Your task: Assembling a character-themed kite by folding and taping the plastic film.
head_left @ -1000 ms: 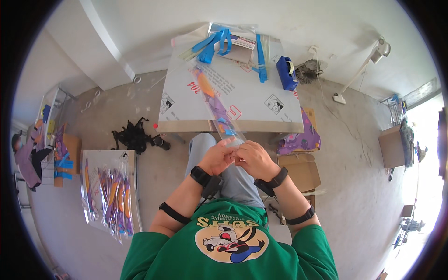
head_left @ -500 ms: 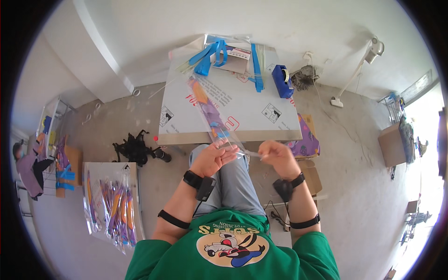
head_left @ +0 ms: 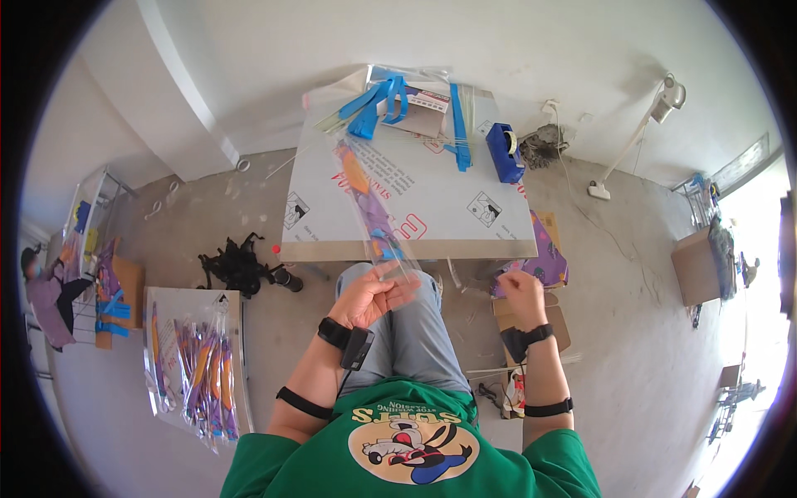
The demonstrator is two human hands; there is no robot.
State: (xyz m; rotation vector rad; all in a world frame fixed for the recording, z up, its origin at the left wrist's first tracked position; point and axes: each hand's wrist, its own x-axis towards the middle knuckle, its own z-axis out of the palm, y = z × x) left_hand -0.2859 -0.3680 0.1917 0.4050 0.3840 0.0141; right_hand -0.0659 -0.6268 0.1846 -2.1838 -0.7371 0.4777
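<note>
A long, narrow clear plastic sleeve [head_left: 375, 207] with folded purple, orange and blue printed material lies slantwise on the table, its near end over the edge. My left hand [head_left: 375, 297] has that near end between its fingers, above my lap. To the right and apart from it, my right hand [head_left: 523, 299] is closed; whatever its fingers may hold is hidden. Between the hands, just below the table edge, a pale, see-through strip [head_left: 454, 274] shows faintly.
On the table [head_left: 332, 236] are a blue tape dispenser [head_left: 503, 153], blue strips [head_left: 363, 124] and a small box [head_left: 417, 112]. A lower stand at left holds several similar sleeves [head_left: 207, 373]. Cardboard boxes [head_left: 552, 319] stand right of my legs. A person [head_left: 51, 295] is far left.
My right hand has moved right and slightly down, away from my left hand and the sleeve's end. The left hand has shifted slightly down, still holding the sleeve.
</note>
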